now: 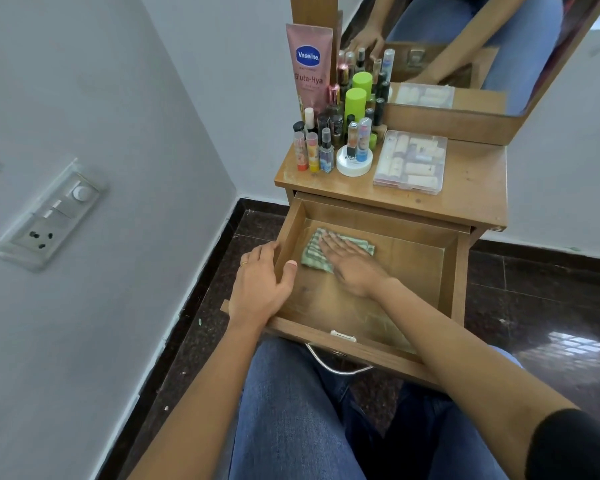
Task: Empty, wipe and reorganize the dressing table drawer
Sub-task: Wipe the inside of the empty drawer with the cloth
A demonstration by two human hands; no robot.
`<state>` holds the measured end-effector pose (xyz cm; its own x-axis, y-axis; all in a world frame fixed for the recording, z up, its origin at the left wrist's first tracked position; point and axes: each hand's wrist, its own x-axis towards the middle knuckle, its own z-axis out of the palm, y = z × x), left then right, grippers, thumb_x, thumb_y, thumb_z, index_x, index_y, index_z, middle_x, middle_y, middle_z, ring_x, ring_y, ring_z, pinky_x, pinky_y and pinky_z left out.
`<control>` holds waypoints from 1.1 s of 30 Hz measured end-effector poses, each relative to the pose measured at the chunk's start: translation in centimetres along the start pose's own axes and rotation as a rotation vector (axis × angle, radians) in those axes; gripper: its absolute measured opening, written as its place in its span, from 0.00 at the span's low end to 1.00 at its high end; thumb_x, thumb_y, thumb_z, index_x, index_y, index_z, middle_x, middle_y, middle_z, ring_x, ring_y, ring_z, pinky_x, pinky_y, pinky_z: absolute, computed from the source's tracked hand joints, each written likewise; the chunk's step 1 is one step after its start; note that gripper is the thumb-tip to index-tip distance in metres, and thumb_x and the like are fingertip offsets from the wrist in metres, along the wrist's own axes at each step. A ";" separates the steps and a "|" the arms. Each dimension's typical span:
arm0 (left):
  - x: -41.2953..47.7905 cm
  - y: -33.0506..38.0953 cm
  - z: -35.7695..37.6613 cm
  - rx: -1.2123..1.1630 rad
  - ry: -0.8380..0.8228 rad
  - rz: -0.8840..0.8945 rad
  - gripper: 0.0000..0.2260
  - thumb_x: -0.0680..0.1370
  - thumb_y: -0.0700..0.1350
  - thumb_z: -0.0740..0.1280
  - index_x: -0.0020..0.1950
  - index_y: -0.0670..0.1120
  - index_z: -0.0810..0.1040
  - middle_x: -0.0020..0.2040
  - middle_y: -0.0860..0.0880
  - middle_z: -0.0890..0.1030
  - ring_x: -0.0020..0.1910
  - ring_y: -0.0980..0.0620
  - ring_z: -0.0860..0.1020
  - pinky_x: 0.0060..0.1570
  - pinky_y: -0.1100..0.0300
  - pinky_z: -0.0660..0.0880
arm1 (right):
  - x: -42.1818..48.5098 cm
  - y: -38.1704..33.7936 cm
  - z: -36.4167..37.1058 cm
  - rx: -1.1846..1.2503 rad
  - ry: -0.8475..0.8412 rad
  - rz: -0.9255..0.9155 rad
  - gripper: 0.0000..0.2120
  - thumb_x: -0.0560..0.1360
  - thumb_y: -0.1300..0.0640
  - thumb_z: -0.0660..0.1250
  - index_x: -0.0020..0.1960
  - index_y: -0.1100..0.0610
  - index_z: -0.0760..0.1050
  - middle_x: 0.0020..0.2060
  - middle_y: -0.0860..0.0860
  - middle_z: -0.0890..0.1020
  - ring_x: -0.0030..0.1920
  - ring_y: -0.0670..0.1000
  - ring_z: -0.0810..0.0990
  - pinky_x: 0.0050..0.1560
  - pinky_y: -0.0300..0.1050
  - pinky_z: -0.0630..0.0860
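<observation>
The wooden drawer (451, 278) of the dressing table is pulled out over my lap and holds only a folded green-and-white striped cloth (313, 253) near its back left corner. My right hand (349, 263) lies flat on the cloth with straight fingers, pressing it to the drawer floor. My left hand (262, 282) grips the drawer's left wall, thumb inside and fingers outside.
On the tabletop (471, 188) stand several small bottles and tubes (336, 133), a pink Vaseline tube (310, 67), a white round jar (354, 162) and a clear plastic box (411, 162). A mirror (465, 53) rises behind. A wall with a switch plate (49, 216) is at left.
</observation>
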<state>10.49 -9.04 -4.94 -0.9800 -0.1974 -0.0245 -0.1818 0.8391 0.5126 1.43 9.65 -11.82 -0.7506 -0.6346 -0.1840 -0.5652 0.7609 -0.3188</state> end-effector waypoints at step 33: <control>0.3 -0.7 0.1 -0.085 0.011 -0.049 0.23 0.81 0.53 0.61 0.75 0.47 0.66 0.70 0.50 0.72 0.71 0.50 0.64 0.65 0.50 0.69 | 4.3 -1.2 -2.8 -0.063 -0.239 0.085 0.33 0.79 0.64 0.49 0.78 0.56 0.35 0.77 0.53 0.35 0.77 0.51 0.36 0.75 0.47 0.36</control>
<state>10.33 -9.63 -5.45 -0.9691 -0.2430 -0.0416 -0.2212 0.7825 0.5821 -2.08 6.39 -9.59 -0.6981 -0.5765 -0.4246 -0.5295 0.8149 -0.2358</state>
